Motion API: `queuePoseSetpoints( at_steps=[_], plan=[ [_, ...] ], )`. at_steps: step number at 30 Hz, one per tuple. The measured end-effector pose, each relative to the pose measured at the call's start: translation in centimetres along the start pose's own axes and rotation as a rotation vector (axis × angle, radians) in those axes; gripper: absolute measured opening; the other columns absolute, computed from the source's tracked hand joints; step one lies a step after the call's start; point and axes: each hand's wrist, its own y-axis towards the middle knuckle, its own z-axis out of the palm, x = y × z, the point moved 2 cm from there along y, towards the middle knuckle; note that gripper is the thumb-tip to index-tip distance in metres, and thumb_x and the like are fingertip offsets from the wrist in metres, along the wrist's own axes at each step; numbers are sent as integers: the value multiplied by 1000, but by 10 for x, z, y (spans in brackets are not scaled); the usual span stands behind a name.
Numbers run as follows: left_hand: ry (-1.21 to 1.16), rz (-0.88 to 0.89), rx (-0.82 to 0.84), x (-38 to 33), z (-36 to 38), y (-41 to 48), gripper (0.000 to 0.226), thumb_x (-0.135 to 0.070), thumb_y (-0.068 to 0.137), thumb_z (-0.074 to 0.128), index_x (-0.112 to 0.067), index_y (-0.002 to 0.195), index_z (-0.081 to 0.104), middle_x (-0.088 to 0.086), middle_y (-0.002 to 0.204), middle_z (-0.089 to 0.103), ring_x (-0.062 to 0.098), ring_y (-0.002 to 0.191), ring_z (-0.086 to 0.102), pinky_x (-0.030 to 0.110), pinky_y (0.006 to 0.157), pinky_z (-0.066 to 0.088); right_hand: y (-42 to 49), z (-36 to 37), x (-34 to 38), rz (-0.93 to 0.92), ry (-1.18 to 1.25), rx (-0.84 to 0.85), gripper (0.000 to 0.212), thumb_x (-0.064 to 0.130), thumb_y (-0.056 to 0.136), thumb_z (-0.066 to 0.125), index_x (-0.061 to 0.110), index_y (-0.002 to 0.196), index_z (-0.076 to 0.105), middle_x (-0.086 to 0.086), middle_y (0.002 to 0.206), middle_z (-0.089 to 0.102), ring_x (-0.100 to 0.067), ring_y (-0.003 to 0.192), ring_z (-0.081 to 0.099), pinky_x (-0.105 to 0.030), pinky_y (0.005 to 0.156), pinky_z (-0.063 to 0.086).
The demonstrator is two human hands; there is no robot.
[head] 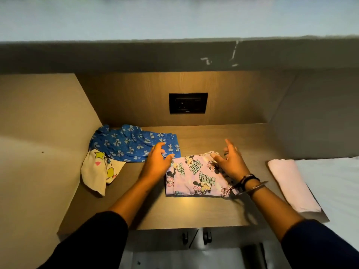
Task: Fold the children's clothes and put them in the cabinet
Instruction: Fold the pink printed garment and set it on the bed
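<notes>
A folded lilac garment with a cartoon mouse print (196, 177) lies on the wooden shelf (204, 212) in the middle. My left hand (158, 162) rests at its left edge with relaxed, spread fingers, the thumb touching the cloth. My right hand (232, 162) lies on its right part, fingers straight and slightly raised. A crumpled blue garment with white bows (130, 143) sits at the back left. A cream garment with a yellow star (98, 171) lies in front of it.
A black socket plate (188, 103) is set in the shelf's back wall. A folded pale pink cloth (291, 184) lies at the right, partly on a white bed sheet (336, 191). Side panels close the shelf in at left and right.
</notes>
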Motion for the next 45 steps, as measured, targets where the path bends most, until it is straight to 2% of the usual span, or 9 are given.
queuePoseSetpoints(
  at_steps=[4,10,21,25,29,33,36,41,45],
  plan=[
    [360,307,-92,22,13,-22,59,-44,90,56,-26,142,37,2,150,40,25,137,36,46,110,31,-20,8,-9,-180,-276,-202,68,57,94,42,33,152,17,0,158,29,-23,143,30,-49,112,34],
    [726,530,373,54,25,-40,62,-63,95,13,-36,151,14,-4,164,1,16,149,-9,42,116,-12,-40,35,-37,-420,-814,304,72,70,92,12,34,153,17,9,164,7,-15,151,4,-45,121,-3],
    [766,740,551,18,34,-83,68,-47,75,45,-29,140,35,-2,132,49,16,120,38,41,108,24,26,16,32,-567,-923,300,48,25,97,48,35,143,42,5,160,27,-27,150,13,-59,118,-1],
    [656,812,493,27,38,-95,59,-31,81,50,-27,139,39,-4,138,47,12,130,36,37,117,8,-38,24,5,-645,-634,280,41,41,97,42,36,137,48,8,152,41,-15,143,30,-48,120,17],
    [631,857,453,32,41,-94,50,-20,89,45,-25,139,41,-2,135,53,14,123,46,29,109,30,-89,26,-46,-605,-790,473,84,80,83,32,36,153,17,11,163,3,-9,148,2,-36,120,-1],
    [647,965,442,25,45,-94,37,-26,93,43,-23,128,54,-1,118,64,14,108,55,31,100,44,-102,19,-57,-635,-755,367,72,62,91,37,26,152,28,2,163,20,-17,149,18,-39,123,13],
    [396,849,497,18,43,-101,27,-33,92,46,-32,117,56,-10,109,63,1,104,52,19,103,36,-111,17,-50,-786,-767,240,51,39,87,48,21,135,50,-6,136,58,-23,123,54,-45,108,42],
    [-139,409,589,16,35,-110,10,-31,88,55,-34,97,59,-1,91,68,19,80,62,37,70,54,-133,14,-51,-753,-606,257,68,52,83,56,31,143,33,7,130,58,-8,114,53,-25,102,41],
    [-369,234,552,16,25,-104,9,-29,91,56,-34,94,62,14,94,71,31,85,68,40,70,58,-129,11,-35,-593,-261,183,28,41,92,53,38,120,55,15,105,68,-1,91,60,-26,79,52]
  ],
)
